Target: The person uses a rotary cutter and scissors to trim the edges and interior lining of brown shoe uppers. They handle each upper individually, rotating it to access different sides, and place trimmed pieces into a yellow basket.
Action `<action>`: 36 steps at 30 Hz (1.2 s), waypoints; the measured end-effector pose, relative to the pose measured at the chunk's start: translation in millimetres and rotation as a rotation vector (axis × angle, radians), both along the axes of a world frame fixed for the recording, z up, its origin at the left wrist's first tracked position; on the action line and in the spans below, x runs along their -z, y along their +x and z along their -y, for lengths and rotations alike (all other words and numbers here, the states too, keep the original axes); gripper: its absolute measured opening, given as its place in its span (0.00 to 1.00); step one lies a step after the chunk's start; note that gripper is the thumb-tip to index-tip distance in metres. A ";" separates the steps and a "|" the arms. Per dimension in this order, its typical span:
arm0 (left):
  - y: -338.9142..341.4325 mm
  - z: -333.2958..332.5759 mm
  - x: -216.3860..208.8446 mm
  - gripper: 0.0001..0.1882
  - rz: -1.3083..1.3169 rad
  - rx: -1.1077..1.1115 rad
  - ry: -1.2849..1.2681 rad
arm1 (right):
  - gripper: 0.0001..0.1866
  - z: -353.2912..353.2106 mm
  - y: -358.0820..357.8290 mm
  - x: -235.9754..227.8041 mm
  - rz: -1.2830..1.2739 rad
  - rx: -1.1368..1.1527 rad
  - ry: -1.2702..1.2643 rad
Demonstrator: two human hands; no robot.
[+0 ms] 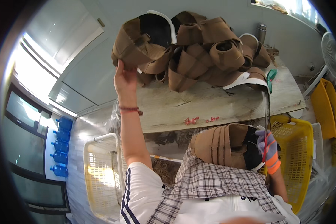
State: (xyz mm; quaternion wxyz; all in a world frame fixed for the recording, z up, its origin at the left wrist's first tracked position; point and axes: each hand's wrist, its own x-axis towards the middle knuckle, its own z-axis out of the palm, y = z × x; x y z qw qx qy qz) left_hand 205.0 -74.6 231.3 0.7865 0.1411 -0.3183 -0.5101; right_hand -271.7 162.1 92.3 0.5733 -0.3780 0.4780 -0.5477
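Note:
My bare left hand, with a red bracelet at the wrist, grips the lower edge of a brown fabric upper. That piece has black lining and a white rim, and it is raised at the left end of the heaped pieces. On my lap rests a nested stack of brown uppers, its black and white end toward the right. My right hand, in a grey glove with an orange cuff, is closed beside that end around red-handled scissors. Thin blades point up toward the table.
Many similar brown uppers are heaped on the wooden table. A green item and red scraps lie there too. Yellow basket right, pale basket left, fan far right, metal bottle behind.

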 end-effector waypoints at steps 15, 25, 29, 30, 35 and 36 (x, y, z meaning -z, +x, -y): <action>-110.3 -224.6 148.1 0.22 -0.370 0.581 0.484 | 0.21 105.5 52.5 -104.1 -1.902 -0.246 -0.867; -120.1 -232.3 169.5 0.17 -0.188 0.502 0.552 | 0.22 113.1 63.4 -55.0 -1.922 -0.448 -0.874; -120.8 -228.3 173.9 0.20 -0.328 0.639 0.490 | 0.22 110.7 62.8 -36.5 -1.976 -0.474 -0.687; -121.3 -226.4 176.4 0.21 -0.372 0.562 0.571 | 0.22 112.5 59.6 -33.8 -1.899 -0.423 -0.728; -118.0 -209.4 212.6 0.15 -0.203 0.400 0.731 | 0.27 113.5 60.7 -28.3 -1.910 -0.465 -0.821; -120.7 -201.1 212.9 0.13 -0.154 0.385 0.766 | 0.29 113.9 62.5 -29.4 -1.946 -0.486 -0.813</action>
